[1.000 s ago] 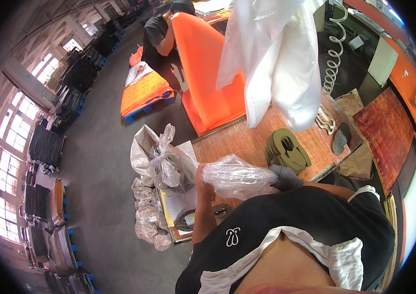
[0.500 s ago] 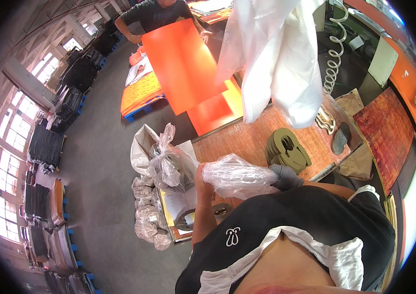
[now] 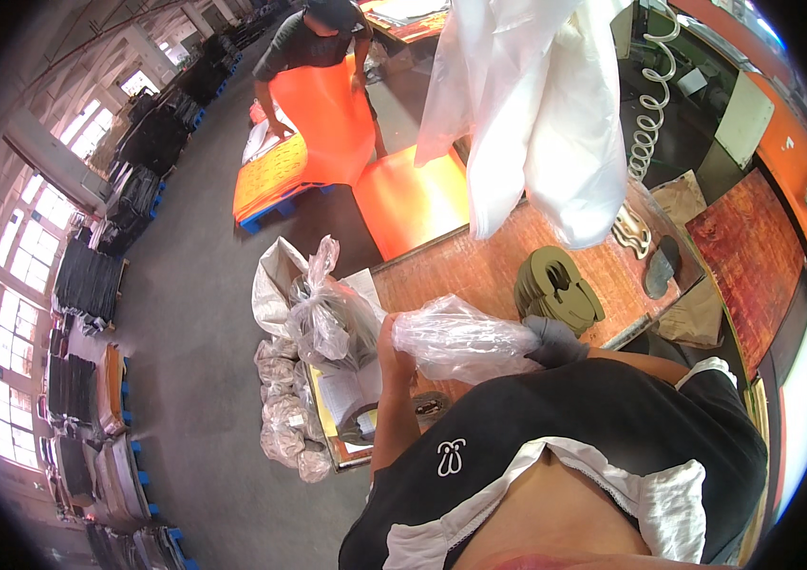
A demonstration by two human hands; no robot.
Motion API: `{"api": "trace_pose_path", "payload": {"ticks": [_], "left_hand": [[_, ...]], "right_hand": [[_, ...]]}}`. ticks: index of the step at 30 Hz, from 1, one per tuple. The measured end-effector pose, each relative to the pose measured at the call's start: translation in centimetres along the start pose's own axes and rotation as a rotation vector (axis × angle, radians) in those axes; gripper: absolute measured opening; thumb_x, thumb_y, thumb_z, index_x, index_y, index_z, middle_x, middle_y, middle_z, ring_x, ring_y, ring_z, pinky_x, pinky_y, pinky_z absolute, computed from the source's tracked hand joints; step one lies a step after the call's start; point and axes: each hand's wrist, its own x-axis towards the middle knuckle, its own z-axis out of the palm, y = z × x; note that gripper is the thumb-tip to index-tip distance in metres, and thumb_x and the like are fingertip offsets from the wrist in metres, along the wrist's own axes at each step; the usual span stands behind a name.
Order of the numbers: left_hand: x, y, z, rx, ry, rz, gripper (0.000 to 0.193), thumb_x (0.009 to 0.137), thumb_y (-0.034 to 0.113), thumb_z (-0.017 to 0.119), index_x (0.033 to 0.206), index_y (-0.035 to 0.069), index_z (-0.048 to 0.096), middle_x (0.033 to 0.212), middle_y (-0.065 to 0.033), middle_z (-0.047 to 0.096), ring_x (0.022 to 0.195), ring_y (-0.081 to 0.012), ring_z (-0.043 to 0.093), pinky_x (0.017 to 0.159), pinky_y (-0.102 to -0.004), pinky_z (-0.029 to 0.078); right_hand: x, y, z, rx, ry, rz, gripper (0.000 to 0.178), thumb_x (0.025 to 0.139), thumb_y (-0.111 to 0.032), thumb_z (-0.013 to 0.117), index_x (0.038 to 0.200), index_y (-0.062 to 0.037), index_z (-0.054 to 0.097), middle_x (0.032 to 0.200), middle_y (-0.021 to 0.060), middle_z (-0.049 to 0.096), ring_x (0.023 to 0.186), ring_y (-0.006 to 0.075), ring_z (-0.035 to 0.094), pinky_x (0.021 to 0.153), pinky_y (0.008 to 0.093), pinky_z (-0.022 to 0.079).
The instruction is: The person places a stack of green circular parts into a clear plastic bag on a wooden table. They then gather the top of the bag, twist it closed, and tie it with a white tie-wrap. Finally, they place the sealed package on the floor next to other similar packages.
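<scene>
A clear, crumpled plastic bag (image 3: pixel 465 340) is stretched between my two hands, close in front of my chest. My left hand (image 3: pixel 392 344), bare, grips the bag's left end, its fingers mostly hidden behind the film. Around the other end closes my right hand (image 3: pixel 555 344), which wears a dark grey glove. Just beyond that glove, a stack of olive-green cut pieces (image 3: pixel 560 293) with curved outlines and holes rests on the worn reddish-brown table (image 3: pixel 460 256). Whether the bag holds anything cannot be seen.
A knotted clear bag (image 3: pixel 327 318) and a tape roll (image 3: pixel 358 418) are left of my arm. White plastic sheeting (image 3: pixel 555 123) hangs ahead. A metal cutting die (image 3: pixel 631 233) and a dark sole-shaped piece (image 3: pixel 662 268) lie right. Across the table, a person (image 3: pixel 313 43) handles an orange sheet (image 3: pixel 327 119).
The co-worker has leaned over and swung the orange sheet down and left, onto the yellow-orange stack. My hands and the plastic bag stay nearly the same.
</scene>
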Motion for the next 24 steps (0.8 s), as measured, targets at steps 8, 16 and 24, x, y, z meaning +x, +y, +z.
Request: {"api": "trace_pose_path", "payload": {"ticks": [8,16,24], "left_hand": [[0.1,0.1,0.0,-0.022,-0.005,-0.023,0.015,0.086,0.013,0.051,0.093,0.000,0.056,0.084,-0.0061,0.060,0.080,-0.0133,0.055,0.074,-0.0270,0.044],[0.0,0.6,0.1,0.006,-0.005,-0.023,0.015,0.085,0.013,0.051,0.092,0.000,0.055,0.084,-0.0063,0.060,0.079,-0.0135,0.055,0.073,-0.0270,0.044],[0.0,0.4,0.1,0.025,0.001,-0.026,0.015,0.086,0.013,0.050,0.093,0.000,0.055,0.083,-0.0055,0.060,0.079,-0.0127,0.055,0.073,-0.0264,0.044]], "right_hand": [[0.1,-0.4,-0.1,-0.040,0.006,-0.008,0.021,0.067,-0.013,0.071,0.081,-0.0066,0.057,0.073,0.0135,0.058,0.069,0.0304,0.058,0.060,0.0374,0.045],[0.1,-1.1,-0.6,-0.047,-0.008,-0.021,0.023,0.066,-0.012,0.071,0.082,-0.0066,0.057,0.074,0.0131,0.058,0.070,0.0298,0.058,0.061,0.0370,0.045],[0.2,-0.6,-0.3,-0.022,-0.005,0.010,0.022,0.067,-0.014,0.071,0.081,-0.0069,0.057,0.073,0.0129,0.058,0.069,0.0305,0.058,0.060,0.0378,0.044]]}}
